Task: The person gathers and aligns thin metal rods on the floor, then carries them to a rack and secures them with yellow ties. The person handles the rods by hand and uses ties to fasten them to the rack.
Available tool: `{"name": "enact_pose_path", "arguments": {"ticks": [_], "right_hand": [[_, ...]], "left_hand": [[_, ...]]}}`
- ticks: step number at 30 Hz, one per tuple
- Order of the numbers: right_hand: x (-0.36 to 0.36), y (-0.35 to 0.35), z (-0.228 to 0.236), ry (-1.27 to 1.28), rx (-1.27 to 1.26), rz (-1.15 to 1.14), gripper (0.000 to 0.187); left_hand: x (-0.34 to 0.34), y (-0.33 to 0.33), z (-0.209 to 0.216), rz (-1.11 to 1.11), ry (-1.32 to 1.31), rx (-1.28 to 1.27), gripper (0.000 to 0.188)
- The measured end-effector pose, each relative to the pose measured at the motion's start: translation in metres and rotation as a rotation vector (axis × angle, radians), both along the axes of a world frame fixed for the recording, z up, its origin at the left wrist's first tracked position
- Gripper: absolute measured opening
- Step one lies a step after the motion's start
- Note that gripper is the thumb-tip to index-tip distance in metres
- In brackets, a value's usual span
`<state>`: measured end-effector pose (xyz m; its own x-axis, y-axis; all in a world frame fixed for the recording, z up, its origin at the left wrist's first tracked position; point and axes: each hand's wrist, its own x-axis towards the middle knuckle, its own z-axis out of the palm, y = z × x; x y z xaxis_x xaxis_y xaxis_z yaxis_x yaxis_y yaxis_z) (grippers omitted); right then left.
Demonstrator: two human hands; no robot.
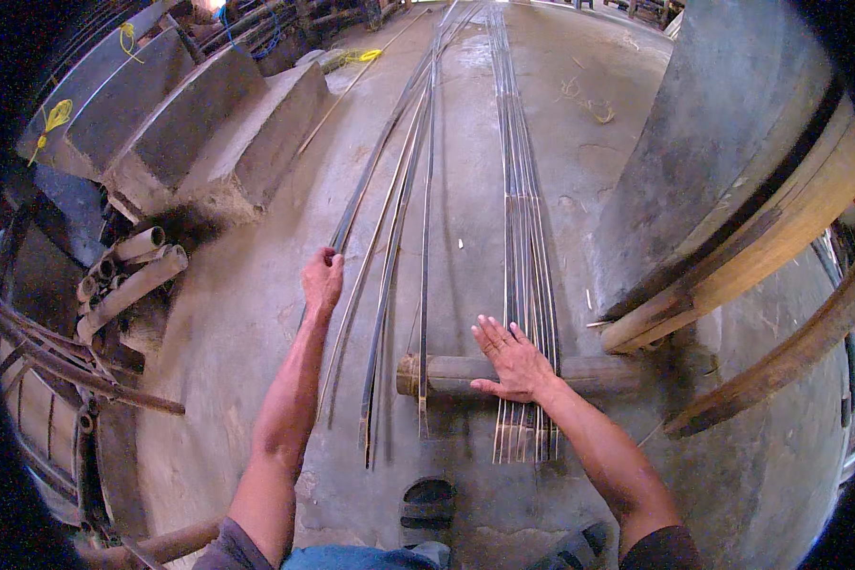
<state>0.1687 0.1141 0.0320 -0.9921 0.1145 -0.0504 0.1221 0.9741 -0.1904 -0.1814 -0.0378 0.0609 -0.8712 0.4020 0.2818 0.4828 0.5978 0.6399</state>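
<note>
My left hand [323, 281] is closed around a long, thin dark strip [359, 201], lifted at its near end; the strip looks like split bamboo. With fingers spread, my right hand [515, 363] lies flat on a row of similar strips [524, 233], set side by side. The near ends of that row rest across a short round bamboo pole [598, 374] and stick out past it. Between my hands, several looser strips [383, 375] run away along the floor, and one of them [425, 313] crosses the pole's left end.
Concrete steps [247, 142] rise at the left, with yellow cord [57, 119] on them. Cut bamboo tubes [138, 285] are piled below. At the right stand a slanted grey slab [703, 142], a wooden beam [741, 247] and a curved pole [779, 361]. My sandalled feet [427, 503] are close by.
</note>
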Motion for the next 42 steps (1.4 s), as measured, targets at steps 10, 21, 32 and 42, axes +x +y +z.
{"name": "enact_pose_path", "arguments": {"ticks": [10, 21, 32, 42], "right_hand": [[-0.002, -0.001, 0.002, 0.013, -0.018, 0.008, 0.092], [-0.005, -0.009, -0.017, 0.021, -0.159, 0.018, 0.096], [-0.006, 0.011, -0.008, 0.222, -0.118, -0.001, 0.11], [-0.006, 0.009, -0.002, 0.223, -0.159, -0.008, 0.106]], "left_hand": [[-0.043, -0.099, -0.043, 0.082, 0.092, -0.251, 0.028], [0.007, -0.1, -0.086, 0.012, 0.28, -0.491, 0.052], [0.188, 0.069, -0.038, -1.035, -0.592, -0.415, 0.033], [0.194, 0.068, -0.05, -0.968, -0.608, -0.319, 0.046]]}}
